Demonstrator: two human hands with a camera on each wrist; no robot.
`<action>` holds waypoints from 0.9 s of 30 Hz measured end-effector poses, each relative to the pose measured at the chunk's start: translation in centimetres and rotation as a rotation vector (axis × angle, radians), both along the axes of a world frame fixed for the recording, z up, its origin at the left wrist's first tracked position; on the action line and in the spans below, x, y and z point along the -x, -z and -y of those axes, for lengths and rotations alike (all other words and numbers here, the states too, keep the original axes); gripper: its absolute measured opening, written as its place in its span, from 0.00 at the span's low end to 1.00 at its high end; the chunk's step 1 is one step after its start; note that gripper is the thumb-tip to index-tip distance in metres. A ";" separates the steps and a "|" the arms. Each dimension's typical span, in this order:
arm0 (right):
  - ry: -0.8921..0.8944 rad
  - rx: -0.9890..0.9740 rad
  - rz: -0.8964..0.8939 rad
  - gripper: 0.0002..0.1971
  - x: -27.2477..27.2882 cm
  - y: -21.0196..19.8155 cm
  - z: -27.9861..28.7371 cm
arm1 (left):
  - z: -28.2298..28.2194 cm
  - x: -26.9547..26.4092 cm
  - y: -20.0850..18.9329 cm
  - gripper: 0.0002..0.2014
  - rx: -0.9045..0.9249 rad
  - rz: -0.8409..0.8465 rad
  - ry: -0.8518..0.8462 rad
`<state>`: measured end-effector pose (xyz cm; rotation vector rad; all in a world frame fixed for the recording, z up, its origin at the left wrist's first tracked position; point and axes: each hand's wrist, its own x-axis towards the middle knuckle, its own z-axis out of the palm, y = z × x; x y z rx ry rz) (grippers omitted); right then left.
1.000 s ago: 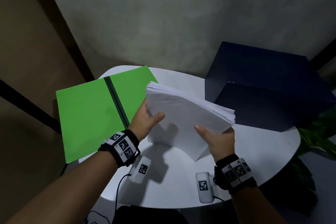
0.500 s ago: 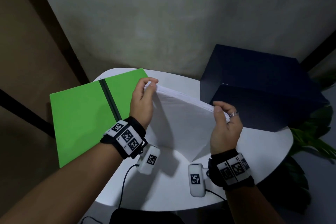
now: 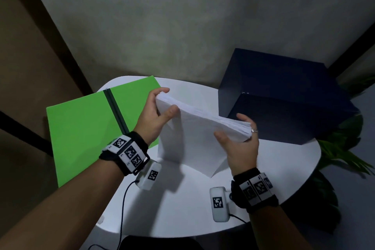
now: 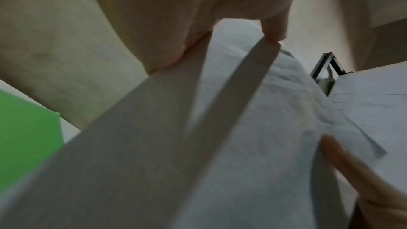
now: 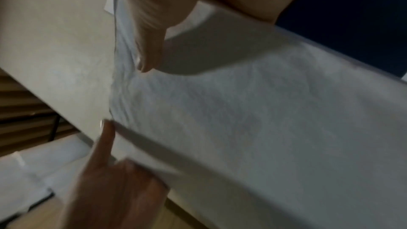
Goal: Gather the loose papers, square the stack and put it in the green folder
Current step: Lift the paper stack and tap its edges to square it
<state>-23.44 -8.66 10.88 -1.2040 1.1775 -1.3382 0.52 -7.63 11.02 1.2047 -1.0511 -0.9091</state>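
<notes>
Presently, I held the stack of papers (image 3: pixel 199 140) on edge between both hands, its lower edge resting on the white table (image 3: pixel 182 209) and its upper edge tilted away from me. My left hand (image 3: pixel 153 116) gripped the upper left corner, thumb on the near face and fingers curled over the top edge. My right hand (image 3: pixel 240 144) gripped the upper right corner, thumb on the near face and fingers wrapped behind; a ring (image 3: pixel 254 130) showed on one finger. The sheet edges at the right corner lay slightly uneven. From the left wrist, the papers (image 4: pixel 253 137) filled most of the view, with a fingertip pressed on the top edge; from the right wrist, the papers (image 5: pixel 242 111) were likewise close, blurred.

The green folder (image 3: pixel 85 126) lay flat on the table's left side, overhanging its edge, just beside my left wrist and apart from the papers. A dark blue box (image 3: pixel 284 97) stood at the table's right rear. Green leaves (image 3: pixel 341 148) showed beyond the table's right edge.
</notes>
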 end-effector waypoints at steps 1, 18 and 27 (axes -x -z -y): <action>-0.010 -0.015 0.012 0.33 0.1 0.1 0.1 | -0.1 -0.2 0.2 0.48 -0.011 -0.011 -0.003; -0.067 -0.080 -0.009 0.12 -0.7 -2.3 1.6 | -0.2 0.1 -3.2 0.36 0.016 0.223 -0.158; 0.002 0.236 -0.446 0.15 -2.9 -3.5 2.7 | 0.0 1.6 -8.1 0.13 0.152 1.106 -0.032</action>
